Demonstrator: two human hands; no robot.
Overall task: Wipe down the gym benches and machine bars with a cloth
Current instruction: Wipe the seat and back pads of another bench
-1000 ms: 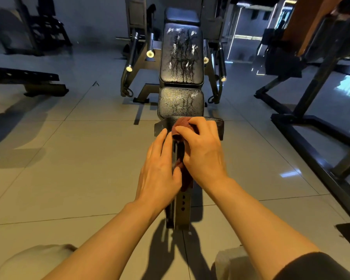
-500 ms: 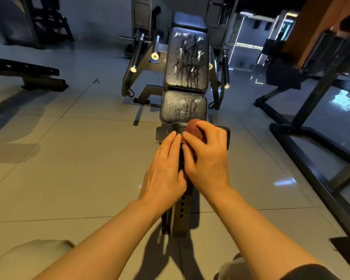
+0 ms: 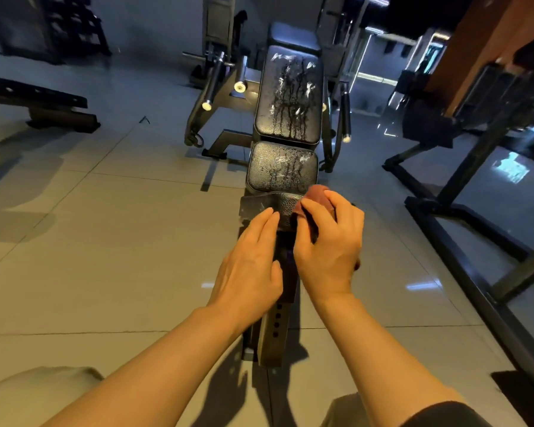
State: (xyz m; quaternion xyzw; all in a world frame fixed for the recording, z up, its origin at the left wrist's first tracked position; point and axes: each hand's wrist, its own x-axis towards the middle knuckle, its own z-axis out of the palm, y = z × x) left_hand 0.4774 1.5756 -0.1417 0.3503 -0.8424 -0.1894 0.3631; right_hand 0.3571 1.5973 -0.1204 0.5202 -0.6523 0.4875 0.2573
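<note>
A black padded gym bench [image 3: 282, 174] runs away from me, its seat and backrest [image 3: 290, 97] streaked and wet. At its near end a padded crossbar [image 3: 259, 204] sits on a metal post with holes [image 3: 275, 328]. My right hand [image 3: 329, 245] grips a reddish-brown cloth [image 3: 316, 194] and presses it on the right part of the crossbar. My left hand [image 3: 250, 266] lies flat with straight fingers against the left side of the post, just below the crossbar. Most of the cloth is hidden under my right hand.
Machine handles with white end caps [image 3: 207, 104] flank the backrest. A dark steel frame [image 3: 475, 229] runs along the floor on the right. A low black bench [image 3: 43, 103] stands at the far left. Pale floor tiles surround the bench.
My right hand has slid the cloth to the right along the crossbar. The left hand has stayed on the post. My view has drifted slightly.
</note>
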